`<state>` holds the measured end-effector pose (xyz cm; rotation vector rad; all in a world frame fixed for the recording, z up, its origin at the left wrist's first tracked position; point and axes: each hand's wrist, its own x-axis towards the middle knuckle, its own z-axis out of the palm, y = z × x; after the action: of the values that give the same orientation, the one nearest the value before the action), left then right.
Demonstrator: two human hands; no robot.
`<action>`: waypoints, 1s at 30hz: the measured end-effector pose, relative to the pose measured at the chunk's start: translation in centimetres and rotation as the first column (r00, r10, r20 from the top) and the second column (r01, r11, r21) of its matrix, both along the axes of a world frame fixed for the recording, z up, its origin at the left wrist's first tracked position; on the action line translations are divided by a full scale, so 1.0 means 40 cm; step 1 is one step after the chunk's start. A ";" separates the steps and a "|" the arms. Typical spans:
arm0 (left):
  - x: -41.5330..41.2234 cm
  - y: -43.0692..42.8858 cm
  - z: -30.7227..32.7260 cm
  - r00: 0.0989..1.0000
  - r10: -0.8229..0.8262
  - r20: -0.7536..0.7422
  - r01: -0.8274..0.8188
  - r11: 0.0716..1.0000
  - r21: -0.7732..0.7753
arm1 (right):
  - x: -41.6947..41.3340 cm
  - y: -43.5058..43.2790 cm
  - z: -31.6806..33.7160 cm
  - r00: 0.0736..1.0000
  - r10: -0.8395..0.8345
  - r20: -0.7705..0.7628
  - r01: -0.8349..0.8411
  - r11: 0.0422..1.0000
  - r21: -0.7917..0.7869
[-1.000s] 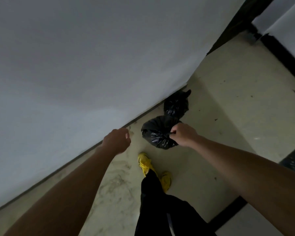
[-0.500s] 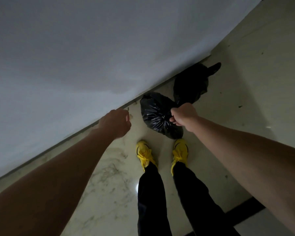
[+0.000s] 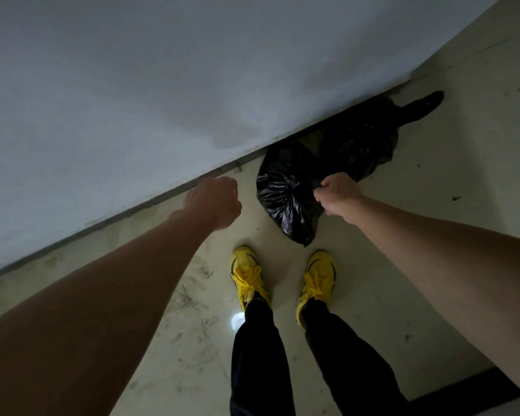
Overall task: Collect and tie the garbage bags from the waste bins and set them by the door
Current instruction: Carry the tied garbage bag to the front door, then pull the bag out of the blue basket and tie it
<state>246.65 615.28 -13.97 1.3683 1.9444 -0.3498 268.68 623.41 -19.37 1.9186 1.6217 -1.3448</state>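
Against the foot of the pale grey wall [image 3: 168, 94], a crumpled, glossy black plastic garbage bag [image 3: 285, 193] hangs or rests just above the cream marble-patterned floor [image 3: 433, 235]; whether its bottom touches the floor cannot be told. The right hand [image 3: 338, 195] is clenched around the bag's gathered neck on the side away from the wall. A second black plastic bag [image 3: 360, 148] with a knotted tail sticking out lies on the floor right at the wall's base, just beyond the held one and touching or nearly touching it. The left hand [image 3: 215, 202] hovers near the wall, curled into a loose fist with nothing visible in it. A pair of bright yellow laced shoes [image 3: 248, 276] stands a little back from the wall, below the held bag. Judging by its small, slack shape, the bag should be light and soft, sagging and swinging from wherever it is gripped; the film looks slick and thin, so it could tear if snagged. The bunched neck or knot is the sound place to hold, not the belly.
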 end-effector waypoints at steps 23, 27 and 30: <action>0.032 -0.393 0.906 0.930 0.361 -0.072 -0.339 0.916 0.215 | -0.151 -0.245 0.968 0.431 0.876 0.215 -0.886 0.367 0.283; -0.035 -0.598 1.055 0.892 0.429 -0.145 -0.385 0.887 0.256 | -0.264 -0.384 1.118 0.215 0.941 0.260 -0.937 0.124 0.326; -0.114 -0.793 1.163 0.832 0.508 -0.223 -0.431 0.845 0.317 | -0.382 -0.518 1.218 0.072 0.954 0.292 -0.929 -0.042 0.367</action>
<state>242.09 583.57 32.55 0.9602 2.5764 -0.0648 253.40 602.71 29.34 0.2751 2.6182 -0.2878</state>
